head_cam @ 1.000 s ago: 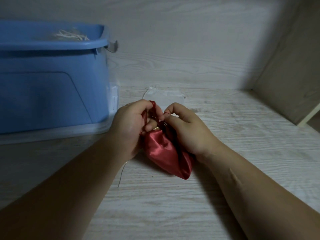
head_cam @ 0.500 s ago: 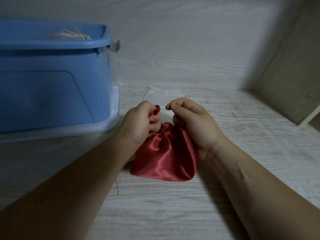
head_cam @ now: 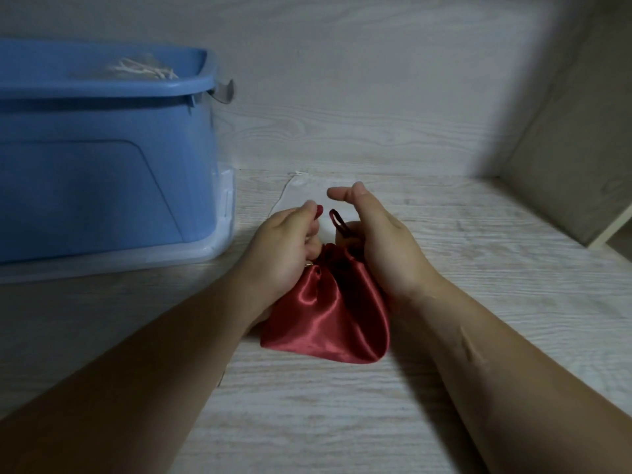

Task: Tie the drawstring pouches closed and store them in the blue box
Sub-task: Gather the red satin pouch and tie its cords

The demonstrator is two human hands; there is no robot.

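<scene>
A red satin pouch [head_cam: 328,313] lies on the pale wooden surface [head_cam: 342,405] between my hands, its neck gathered. My left hand [head_cam: 285,249] grips the left side of the neck and pinches one end of the red drawstring [head_cam: 337,218] near its fingertips. My right hand [head_cam: 381,241] curls its fingers at the right side of the neck, where a loop of the cord stands up, while its thumb points straight out. The blue box [head_cam: 102,165] stands open at the left. Pale cords of a pouch [head_cam: 143,68] show over its rim.
A flat white pouch [head_cam: 301,193] lies on the surface just behind my hands. The blue box rests on a clear lid [head_cam: 219,249]. A wooden back wall [head_cam: 342,97] and a side panel [head_cam: 574,148] on the right close off the space.
The pouch has turned to lie flat with its neck gathered. My right thumb has lifted off the cord, and a loop of drawstring now stands free between my hands.
</scene>
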